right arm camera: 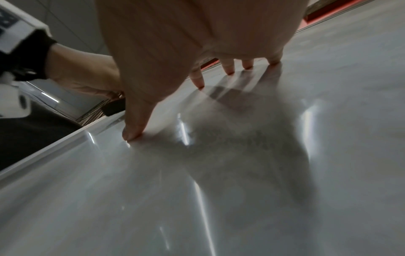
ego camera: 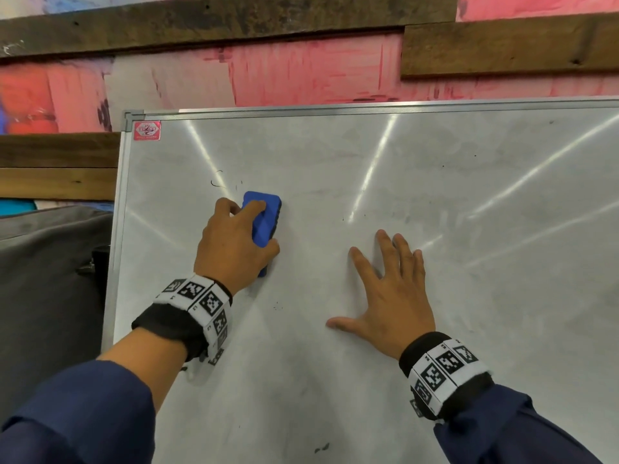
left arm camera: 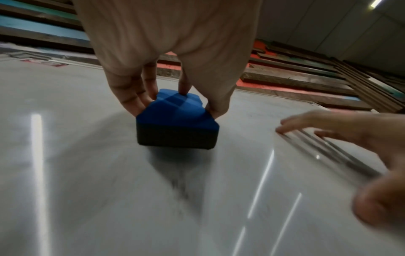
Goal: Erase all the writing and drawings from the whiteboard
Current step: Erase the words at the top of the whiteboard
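Note:
A whiteboard with a silver frame fills most of the head view. My left hand grips a blue eraser and holds its dark felt face against the board's left part; in the left wrist view fingers and thumb pinch the eraser by its sides. A small black mark lies just above and left of the eraser. More black specks sit low on the board. My right hand lies flat on the board with fingers spread, and its fingertips press the surface.
A grey cloth-covered object stands left of the board's frame. Behind the board is a wall of red paint and dark wooden planks. A red sticker marks the board's top left corner. Faint grey smears cover the board.

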Motion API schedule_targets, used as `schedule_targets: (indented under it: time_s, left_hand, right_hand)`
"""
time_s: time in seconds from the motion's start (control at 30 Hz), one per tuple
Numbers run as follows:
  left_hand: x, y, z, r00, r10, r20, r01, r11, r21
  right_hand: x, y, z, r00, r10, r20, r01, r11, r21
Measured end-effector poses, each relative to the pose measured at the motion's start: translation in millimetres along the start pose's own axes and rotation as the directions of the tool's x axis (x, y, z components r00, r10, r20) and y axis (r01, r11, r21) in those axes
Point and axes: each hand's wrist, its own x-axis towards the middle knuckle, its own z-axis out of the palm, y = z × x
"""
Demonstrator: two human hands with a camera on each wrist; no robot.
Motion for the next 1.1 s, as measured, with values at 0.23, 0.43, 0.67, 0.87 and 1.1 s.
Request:
schedule_targets:
  time_s: [0.23, 0.43, 0.67, 0.87, 1.1]
  left_hand:
    - [5.7, -9.2, -5.8, 0.999, -0.033, -0.027, 0.034, 0.999, 0.009]
    - [12.9, -16.4, -13.7, 0.997, -0.058, -0.052, 0.059, 0.998, 0.003]
    - [-2.1, -33.4, -8.2, 0.991, -0.097, -0.087, 0.101, 0.994, 0.042]
    - [37.6, -35.1, -22.2, 0.979, -0.146, -0.142, 0.144, 0.989, -0.026]
    - [12.8, -32.6, -9.3, 0.983, -0.12, -0.139, 0.112, 0.992, -0.06]
  right_hand:
    - [0.1, -0.7, -0.3, 1.0, 0.007, 0.013, -0.007, 1.0, -0.004]
    - [0.0, -2.3, -0.2, 1.0, 0.01, -0.003, -0.01, 1.0, -0.003]
    - [0.5, -1.6, -1.6, 1.0, 0.012, 0.005, -0.012, 1.0, -0.005]
    - [-0.2, -1.8, -1.7, 1.0, 0.015, -0.001, -0.015, 1.0, 0.012]
    - [-1.3, -1.2, -1.4, 1.0, 0.012, -0.007, -0.012, 1.0, 0.003]
